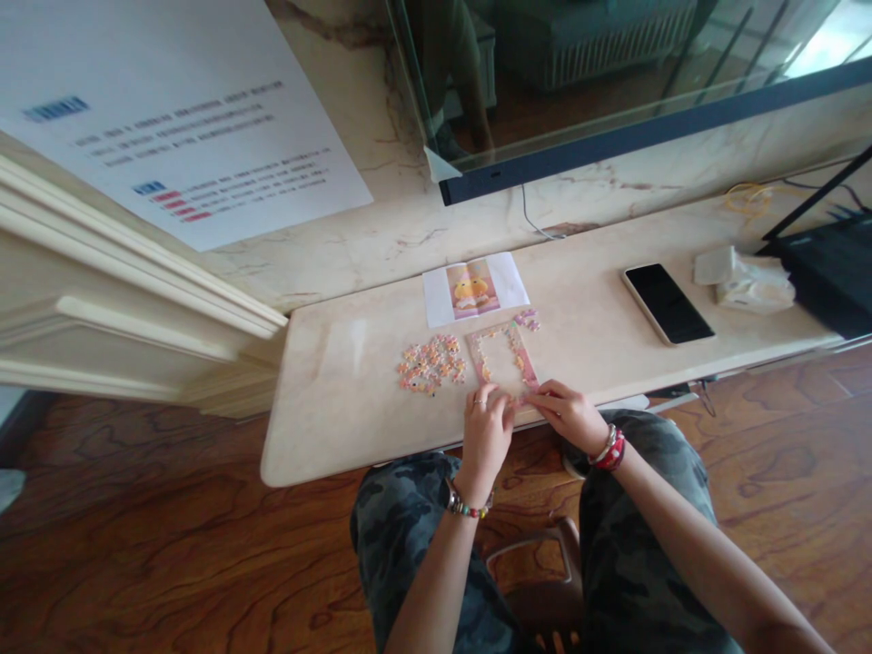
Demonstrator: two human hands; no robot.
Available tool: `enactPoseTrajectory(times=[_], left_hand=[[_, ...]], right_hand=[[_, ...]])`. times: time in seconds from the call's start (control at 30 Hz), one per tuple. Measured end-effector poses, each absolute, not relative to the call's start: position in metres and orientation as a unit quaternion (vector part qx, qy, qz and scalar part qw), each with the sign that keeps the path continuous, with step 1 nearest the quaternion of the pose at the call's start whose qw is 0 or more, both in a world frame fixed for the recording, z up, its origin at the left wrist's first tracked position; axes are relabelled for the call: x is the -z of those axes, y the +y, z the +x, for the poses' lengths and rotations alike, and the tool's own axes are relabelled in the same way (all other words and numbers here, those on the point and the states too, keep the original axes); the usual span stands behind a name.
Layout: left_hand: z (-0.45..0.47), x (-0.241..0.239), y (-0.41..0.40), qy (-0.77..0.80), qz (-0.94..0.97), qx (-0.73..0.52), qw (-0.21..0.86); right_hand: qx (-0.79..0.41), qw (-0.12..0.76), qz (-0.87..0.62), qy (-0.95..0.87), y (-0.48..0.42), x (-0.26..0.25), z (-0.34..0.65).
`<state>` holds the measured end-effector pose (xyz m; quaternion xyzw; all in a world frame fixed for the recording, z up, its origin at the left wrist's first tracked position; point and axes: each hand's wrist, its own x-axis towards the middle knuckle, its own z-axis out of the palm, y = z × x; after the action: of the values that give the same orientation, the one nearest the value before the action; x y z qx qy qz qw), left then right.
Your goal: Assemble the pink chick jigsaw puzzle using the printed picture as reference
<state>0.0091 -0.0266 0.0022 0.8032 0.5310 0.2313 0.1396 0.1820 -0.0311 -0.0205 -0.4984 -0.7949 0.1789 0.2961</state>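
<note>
A rectangular jigsaw puzzle border (pixel 475 352) of pinkish joined pieces lies on the pale ledge, its middle showing the bare surface. My left hand (pixel 487 425) curls its fingers over the near left part of the border. At the near right corner, my right hand (pixel 570 414) pinches the same edge with thumb and fingertips. Whether a loose piece sits between the fingers is hidden. Left of the border spreads a pile of loose puzzle pieces (pixel 431 363). A few purple pieces (pixel 527 319) lie beyond its far right corner.
Behind the border is a paper sheet with a printed yellow-figure picture (pixel 471 289). A phone (pixel 668 304), a tissue pack (pixel 753 283) and a black router (pixel 827 272) sit to the right. A screen (pixel 586 82) overhangs the ledge (pixel 327 400), whose near edge is close to my knees.
</note>
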Motion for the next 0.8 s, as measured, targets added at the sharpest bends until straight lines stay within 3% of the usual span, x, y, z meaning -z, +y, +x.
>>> enactPoseTrajectory(times=[0.37, 0.8], left_hand=[[0.0113, -0.0010, -0.0244, 0.528, 0.801, -0.246, 0.139], [0.0117, 0.0007, -0.0234, 0.527, 0.803, -0.241, 0.138]], right_hand=[[-0.195, 0.359, -0.504, -0.761, -0.0286, 0.0213, 0.1903], [-0.211, 0.366, -0.506, -0.752, -0.0292, 0.0211, 0.1896]])
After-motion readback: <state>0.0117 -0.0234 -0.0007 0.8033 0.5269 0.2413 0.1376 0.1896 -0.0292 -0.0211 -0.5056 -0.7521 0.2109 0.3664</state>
